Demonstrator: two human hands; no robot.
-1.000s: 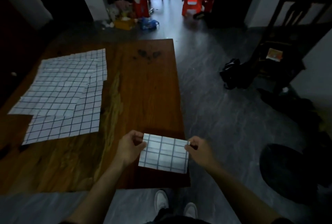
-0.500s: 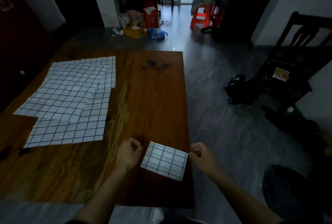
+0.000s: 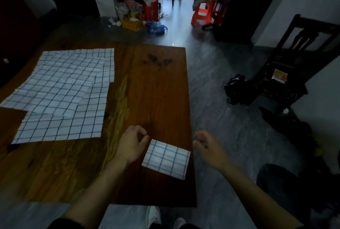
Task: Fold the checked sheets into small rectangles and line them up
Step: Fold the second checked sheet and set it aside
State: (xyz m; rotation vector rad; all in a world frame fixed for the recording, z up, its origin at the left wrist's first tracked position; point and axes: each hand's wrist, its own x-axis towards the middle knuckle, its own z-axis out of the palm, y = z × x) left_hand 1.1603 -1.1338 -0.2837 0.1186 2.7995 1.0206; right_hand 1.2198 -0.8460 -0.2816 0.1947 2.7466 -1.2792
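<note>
While both hands, left hand (image 3: 132,143) and right hand (image 3: 209,146), hover loosely curled and empty beside the folded rectangle (image 3: 166,159) at the bench's (image 3: 156,91) lower-right edge, those unfolded sheets (image 3: 60,94) at left look limp and light, best pinched by corners.

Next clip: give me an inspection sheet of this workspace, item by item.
Surface: wooden table, dark stain at far end.
Job's things: one folded sheet at the table's right edge; unfolded sheets overlapping on the left.
Clutter: nothing seen on the table besides the sheets.
Hands: left hand beside the folded sheet, right hand off the table edge; both hold nothing.
Cables: nothing seen.
Surroundings: dark chair, orange stool, floor litter.
</note>
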